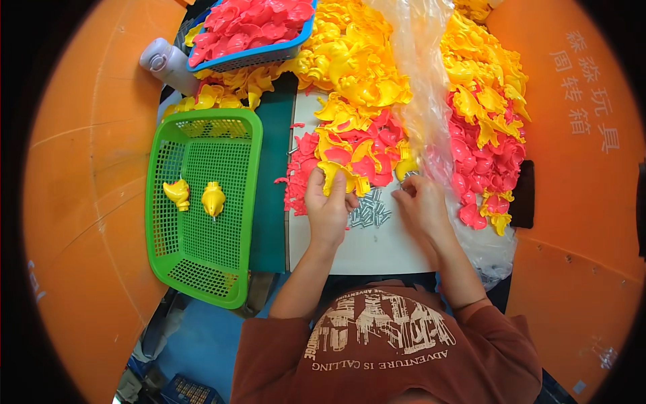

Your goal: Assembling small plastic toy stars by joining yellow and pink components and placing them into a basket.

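My left hand (328, 207) pinches a yellow plastic shell piece (332, 176) between thumb and fingers, over the near side of a mixed heap. To its right, my right hand (422, 205) has its fingers drawn together. Its fingertips are beside another yellow piece (406, 165) at the heap's edge, and what they hold, if anything, is hidden. Between the hands a pile of small silvery metal pins or screws (370, 210) lies on the white work surface (360, 254). Red and yellow shell pieces (363, 149) are heaped just beyond it.
A green mesh basket (153, 202) on the left holds two assembled yellow pieces (213, 200). Behind it are a pale bottle (168, 66) and a blue basket (296, 46) of red shells. Yellow parts (350, 54) pile at the back, clear plastic sheeting (424, 87) beside them. Orange panels (572, 202) flank both sides.
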The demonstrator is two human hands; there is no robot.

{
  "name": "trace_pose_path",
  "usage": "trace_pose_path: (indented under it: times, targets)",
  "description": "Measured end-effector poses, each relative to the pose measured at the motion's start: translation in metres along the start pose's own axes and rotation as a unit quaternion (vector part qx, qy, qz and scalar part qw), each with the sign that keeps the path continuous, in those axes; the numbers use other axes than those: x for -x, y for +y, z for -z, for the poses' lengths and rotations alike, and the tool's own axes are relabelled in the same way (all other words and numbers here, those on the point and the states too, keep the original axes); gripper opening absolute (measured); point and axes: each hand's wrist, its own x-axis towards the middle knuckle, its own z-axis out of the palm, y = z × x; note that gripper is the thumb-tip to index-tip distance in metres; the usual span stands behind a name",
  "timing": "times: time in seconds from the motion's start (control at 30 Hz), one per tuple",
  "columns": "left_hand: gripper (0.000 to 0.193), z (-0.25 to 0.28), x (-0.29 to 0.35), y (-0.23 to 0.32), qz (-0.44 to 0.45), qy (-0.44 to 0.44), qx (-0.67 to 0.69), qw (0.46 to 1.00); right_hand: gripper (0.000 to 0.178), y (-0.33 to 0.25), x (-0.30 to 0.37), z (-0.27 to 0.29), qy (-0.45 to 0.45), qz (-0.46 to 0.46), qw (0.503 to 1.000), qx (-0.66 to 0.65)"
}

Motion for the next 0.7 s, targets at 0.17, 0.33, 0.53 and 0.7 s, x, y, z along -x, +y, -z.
trace_pose_path:
  times: [0.17, 0.33, 0.53, 0.7]
  targets:
    - [0.021, -0.003, 0.005, -0.003, -0.068, -0.002, -0.042, 0.997, 0.026, 0.002, -0.003, 0.001, -0.006, 0.068, 0.995, 0.074]
    - [0.024, 0.003, 0.003, -0.011, -0.167, -0.003, -0.127, 0.978, 0.023, -0.010, -0.005, 0.015, 0.017, 0.114, 0.988, -0.099]
    - [0.021, -0.012, 0.007, 0.001, 0.034, -0.113, -0.041, 0.992, 0.016, -0.031, -0.007, 0.023, -0.061, 0.061, 0.884, -0.459]
    - [0.020, -0.018, 0.013, 0.016, 0.082, -0.171, -0.127, 0.974, 0.015, -0.039, -0.010, 0.026, -0.080, 0.111, 0.877, -0.461]
